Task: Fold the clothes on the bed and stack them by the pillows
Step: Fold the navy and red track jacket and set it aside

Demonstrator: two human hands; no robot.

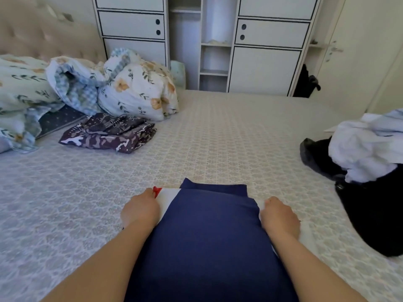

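While fingertips hidden, left hand (139,211), right hand (280,216), navy garment (207,236)

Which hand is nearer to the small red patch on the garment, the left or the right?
Left. The left hand grips the garment's edge right at the red patch; the right hand holds the opposite edge, across the navy garment.

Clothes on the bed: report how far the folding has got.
Done: one dark patterned garment lies folded by the pillows. In hand: the left hand and right hand hold the sides of a navy garment with white and red at its edge. Left: a heap of white and black clothes at the right of the bed.
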